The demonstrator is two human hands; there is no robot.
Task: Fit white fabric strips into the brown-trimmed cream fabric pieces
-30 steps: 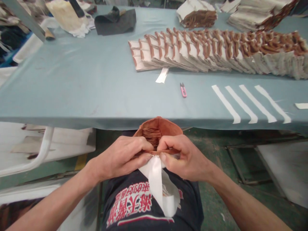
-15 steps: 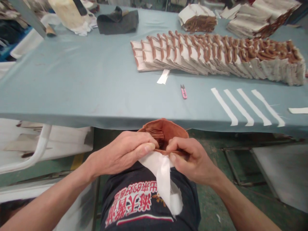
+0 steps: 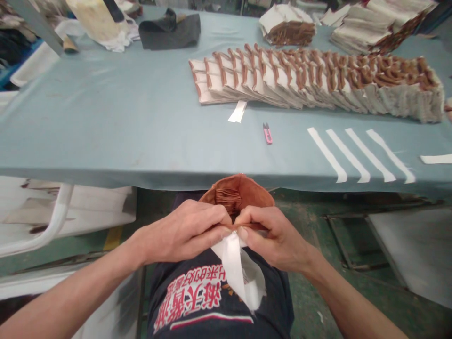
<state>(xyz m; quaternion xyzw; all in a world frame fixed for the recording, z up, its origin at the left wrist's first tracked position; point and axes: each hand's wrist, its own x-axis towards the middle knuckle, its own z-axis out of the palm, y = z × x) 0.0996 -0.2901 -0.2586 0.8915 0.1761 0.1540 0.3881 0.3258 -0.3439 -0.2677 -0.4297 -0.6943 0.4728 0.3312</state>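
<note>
Between my hands, just below the table's near edge, is a brown leather-like piece (image 3: 257,190), open at the top with pleated folds inside. My left hand (image 3: 190,229) pinches its near rim, thumb on my side and fingers over the inside. Close beside it, my right hand (image 3: 277,235) pinches the same rim between thumb and bent fingers. A white fabric strip (image 3: 235,266) hangs from the rim between my thumbs, down over a dark printed apron (image 3: 190,301). How the strip is fixed at the rim is hidden by my thumbs.
Across the blue-grey table (image 3: 106,117) runs a long row of folded brown-and-white pieces (image 3: 310,80). Nearer lie pink thread snips (image 3: 267,133) and several white strips (image 3: 326,154). At the back are a dark cloth (image 3: 169,33) and stacked pieces (image 3: 287,26). White bins (image 3: 102,207) stand at left.
Both hands have come closer together at the rim, my right hand shifting left. The brown opening shows more of its pleated inside, and the white strip has swung a little.
</note>
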